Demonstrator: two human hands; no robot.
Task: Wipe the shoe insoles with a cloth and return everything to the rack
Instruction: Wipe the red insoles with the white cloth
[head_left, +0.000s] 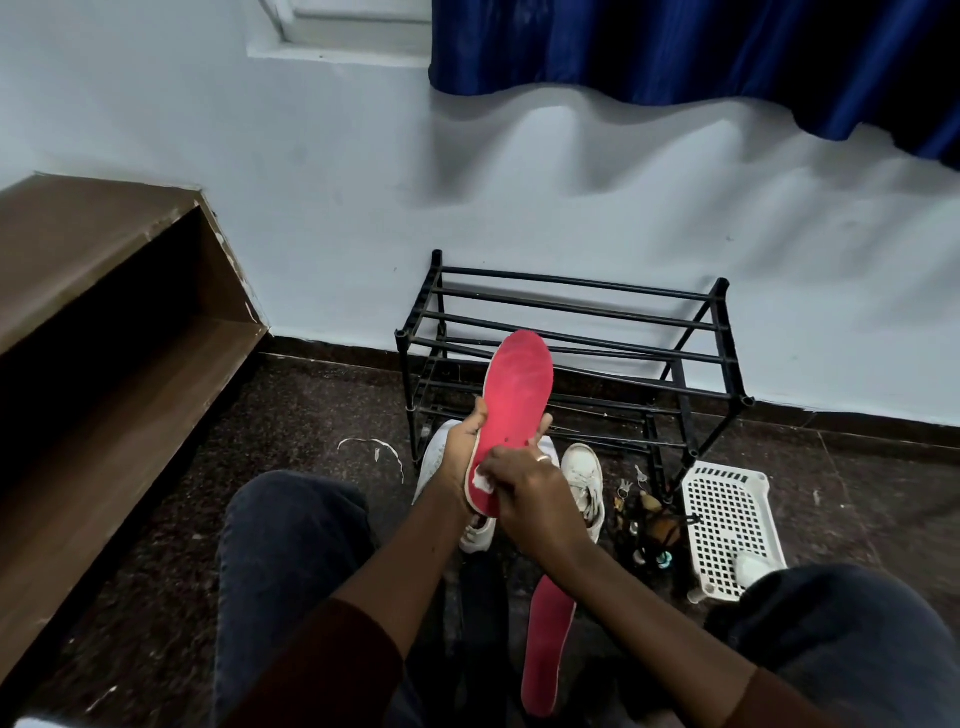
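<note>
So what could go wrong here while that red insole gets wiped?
The held insole is gripped by the left hand at its lower half, so the right hand pressing the cloth might bend it. The second insole lies on the floor between the legs and could get stepped on.

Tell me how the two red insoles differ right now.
The held insole is raised in the left hand, toe up; the floor insole lies flat on the floor, untouched. The right hand presses a white cloth on the held insole's heel; the floor insole has none. Both are red with pale edges.
</note>
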